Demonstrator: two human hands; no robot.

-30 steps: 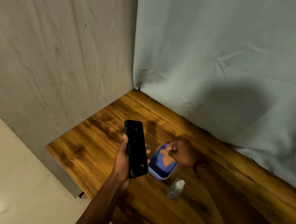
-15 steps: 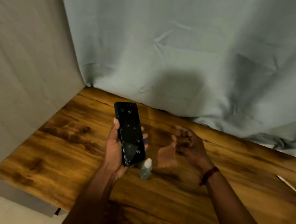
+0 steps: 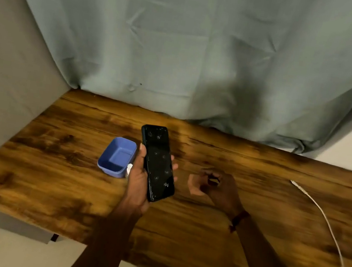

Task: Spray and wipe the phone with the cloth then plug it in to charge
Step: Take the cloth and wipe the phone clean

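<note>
The left hand (image 3: 138, 180) holds the phone (image 3: 158, 163) up over the desk (image 3: 50, 171). The thumb is on the left edge of the phone and the fingertips wrap around the right edge. The phone is black, its screen faces up, and small wet drops sit on the glass.

The right hand (image 3: 215, 186) is just to the right of the phone, apart from it, above the desk. Its fingers are curled in and pinch a small peach-colored cloth (image 3: 194, 185).

A blue tub (image 3: 118, 156) sits on the desk just left of the left hand. It looks empty inside. A little white cap of a bottle (image 3: 129, 168) peeks out between the tub and the left hand; the rest of the bottle is hidden.

A white cable (image 3: 326, 221) lies on the right side of the desk, well apart from the phone. Its near end points toward the middle of the desk. A gray-green curtain (image 3: 184, 43) hangs behind the desk.
</note>
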